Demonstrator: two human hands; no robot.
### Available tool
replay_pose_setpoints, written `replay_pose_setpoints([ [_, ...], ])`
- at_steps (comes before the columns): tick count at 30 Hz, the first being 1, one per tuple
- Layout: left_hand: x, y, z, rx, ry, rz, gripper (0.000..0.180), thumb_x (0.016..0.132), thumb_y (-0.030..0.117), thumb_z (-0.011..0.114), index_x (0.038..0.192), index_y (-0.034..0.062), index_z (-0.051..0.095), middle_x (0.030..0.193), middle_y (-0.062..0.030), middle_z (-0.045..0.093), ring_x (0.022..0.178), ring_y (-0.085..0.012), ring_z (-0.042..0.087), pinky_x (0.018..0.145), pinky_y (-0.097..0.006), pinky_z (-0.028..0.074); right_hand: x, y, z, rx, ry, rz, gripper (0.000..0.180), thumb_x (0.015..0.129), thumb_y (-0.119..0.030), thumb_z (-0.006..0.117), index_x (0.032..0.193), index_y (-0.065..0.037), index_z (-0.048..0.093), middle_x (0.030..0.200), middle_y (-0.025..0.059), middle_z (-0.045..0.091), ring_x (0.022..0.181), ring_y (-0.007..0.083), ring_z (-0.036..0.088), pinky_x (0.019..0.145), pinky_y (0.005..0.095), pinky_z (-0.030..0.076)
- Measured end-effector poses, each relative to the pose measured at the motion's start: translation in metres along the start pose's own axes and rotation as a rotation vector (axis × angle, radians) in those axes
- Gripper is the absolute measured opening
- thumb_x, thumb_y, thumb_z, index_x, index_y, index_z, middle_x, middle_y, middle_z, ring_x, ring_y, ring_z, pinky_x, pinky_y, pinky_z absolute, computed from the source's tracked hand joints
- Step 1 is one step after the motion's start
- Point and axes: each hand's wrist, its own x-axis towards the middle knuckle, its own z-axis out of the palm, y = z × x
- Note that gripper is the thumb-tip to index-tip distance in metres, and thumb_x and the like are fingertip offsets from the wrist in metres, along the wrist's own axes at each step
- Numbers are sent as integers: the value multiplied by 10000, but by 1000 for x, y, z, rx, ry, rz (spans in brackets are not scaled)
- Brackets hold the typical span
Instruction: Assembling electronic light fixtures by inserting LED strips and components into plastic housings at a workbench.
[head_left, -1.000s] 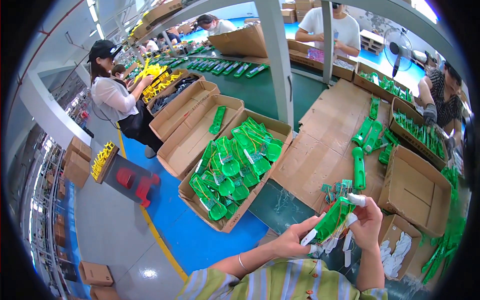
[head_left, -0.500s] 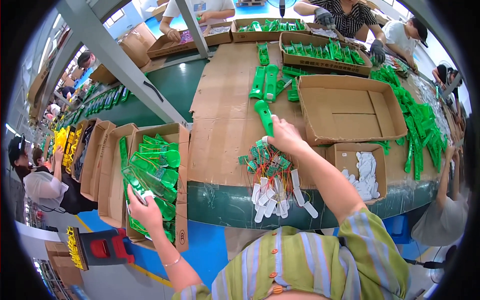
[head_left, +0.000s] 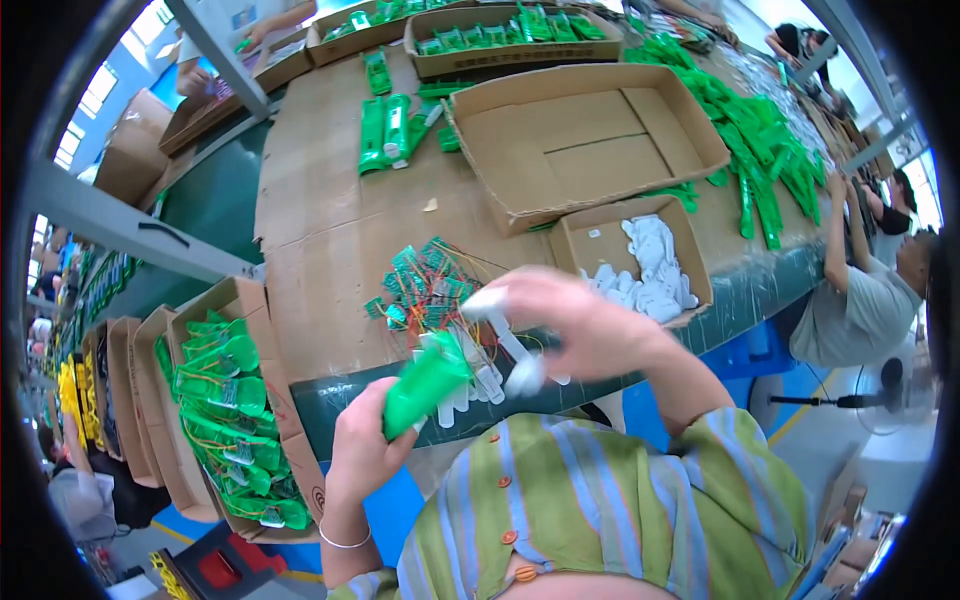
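In my left hand [head_left: 365, 440] is a green plastic casing [head_left: 430, 385], tilted over the table's front edge, fingers closed around its lower end. My right hand [head_left: 590, 320] is blurred by motion, with thumb and forefinger apart and white coverings on their tips. It hovers at the right side of a pile of small green circuit boards [head_left: 425, 285] with red and yellow wires. White plastic strips [head_left: 485, 380] on these wires lie toward the near edge, partly hidden by the casing and hand. Left of my left hand, a cardboard box [head_left: 290, 410] holds several green casings [head_left: 235, 390] with wired boards.
A large shallow carton [head_left: 590, 150] stands beyond my right hand, beside a smaller box [head_left: 575, 240] of white parts [head_left: 655, 260]. Green casings [head_left: 385, 135] lie at the back; loose green pieces [head_left: 755, 150] are heaped right. A metal post [head_left: 140, 230] rises at left. Other people work around.
The green casing has passed from my right hand to my left, which has left the box. My right hand has come back nearer me. The whole view has shifted.
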Motion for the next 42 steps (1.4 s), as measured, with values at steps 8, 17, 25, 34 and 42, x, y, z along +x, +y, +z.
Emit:
replay_pose_setpoints([
  [8, 20, 10, 39, -1111, 277, -570, 462, 769, 138, 606, 1168, -1, 420, 886, -36, 478, 752, -83, 490, 638, -222, 422, -103, 120, -45, -638, -60, 346, 279, 612, 63, 548, 868, -22, 619, 829, 145, 590, 776, 344, 571, 722, 381, 477],
  [17, 30, 18, 47, -221, 521, -354, 764, 678, 74, 689, 1313, -42, 281, 1120, -192, 546, 997, -253, 561, 854, -340, 437, -89, 85, -43, -650, 52, 593, 305, 658, 69, 520, 951, -6, 554, 747, 124, 581, 725, 238, 607, 634, 334, 495],
  [25, 33, 35, 42, -487, 565, -344, 621, 772, 149, 653, 1291, -25, 358, 1060, -169, 574, 917, -240, 577, 804, -304, 450, -13, 21, 36, 840, 171, 317, 199, 797, -14, 603, 970, -7, 505, 894, 74, 601, 864, 158, 613, 761, 279, 493],
  [34, 23, 33, 49, -327, 639, -295, 592, 744, 57, 613, 1284, -23, 384, 1079, -145, 570, 949, -189, 568, 835, -284, 434, 7, -7, 77, 1179, 183, 360, 101, 895, -59, 472, 972, -20, 421, 918, 112, 570, 854, 215, 621, 738, 332, 525],
  [42, 18, 44, 42, -413, 586, -287, 648, 674, -22, 569, 1291, -26, 372, 1072, -134, 561, 958, -192, 561, 818, -286, 442, 44, 10, 57, 804, 634, 16, 64, 891, -45, 477, 954, -40, 468, 972, 92, 567, 900, 145, 549, 833, 289, 422],
])
